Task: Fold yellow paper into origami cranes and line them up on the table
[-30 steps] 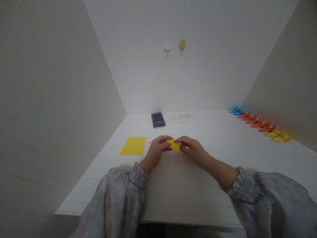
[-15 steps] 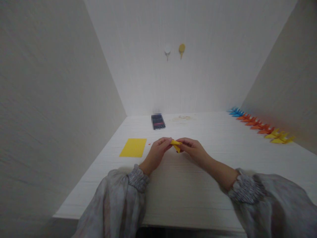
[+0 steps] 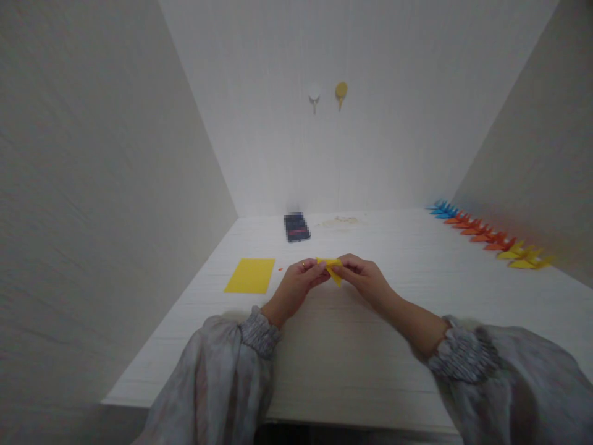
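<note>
A small folded piece of yellow paper [image 3: 332,269] is held just above the white table [image 3: 352,358], pinched from both sides. My left hand [image 3: 299,284] grips its left end with closed fingers, and there is a ring on one finger. My right hand [image 3: 364,279] pinches its right end, fingers curled together. Most of the paper is hidden between the fingertips. Both forearms wear loose grey sleeves.
A flat yellow paper sheet [image 3: 251,275] lies left of the hands. A dark blurred object [image 3: 296,227] sits near the back wall. Along the right wall runs a row of folded paper figures, blue [image 3: 442,208], orange [image 3: 479,233] and yellow [image 3: 523,256]. Two hooks [image 3: 327,94] hang on the back wall.
The yellow paper showed a wider flat face a second ago; now it is folded narrower between both hands' fingertips. The hands have stayed in about the same place.
</note>
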Action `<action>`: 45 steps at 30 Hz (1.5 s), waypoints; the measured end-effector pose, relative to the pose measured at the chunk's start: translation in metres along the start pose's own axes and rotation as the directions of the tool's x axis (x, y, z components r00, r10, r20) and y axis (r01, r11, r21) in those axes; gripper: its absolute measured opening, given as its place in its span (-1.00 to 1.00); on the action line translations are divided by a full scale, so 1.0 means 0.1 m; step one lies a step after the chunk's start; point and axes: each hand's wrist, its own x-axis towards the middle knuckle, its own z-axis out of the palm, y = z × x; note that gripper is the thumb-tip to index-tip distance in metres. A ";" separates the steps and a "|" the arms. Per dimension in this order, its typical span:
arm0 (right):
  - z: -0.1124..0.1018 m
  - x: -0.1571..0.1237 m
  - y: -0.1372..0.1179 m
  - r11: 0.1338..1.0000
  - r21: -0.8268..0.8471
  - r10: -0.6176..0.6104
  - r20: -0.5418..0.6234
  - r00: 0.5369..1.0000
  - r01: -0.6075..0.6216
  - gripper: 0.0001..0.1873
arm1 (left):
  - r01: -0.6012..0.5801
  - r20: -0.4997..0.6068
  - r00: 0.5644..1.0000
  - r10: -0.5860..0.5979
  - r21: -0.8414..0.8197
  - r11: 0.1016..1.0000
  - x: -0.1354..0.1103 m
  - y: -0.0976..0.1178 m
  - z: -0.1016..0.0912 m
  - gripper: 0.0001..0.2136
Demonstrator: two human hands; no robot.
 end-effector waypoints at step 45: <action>-0.03 -0.04 -0.07 0.798 -0.413 -0.414 0.155 0.897 0.439 -0.79 | 0.021 0.202 0.979 -0.031 0.051 0.998 0.02 0.01 0.03 -0.80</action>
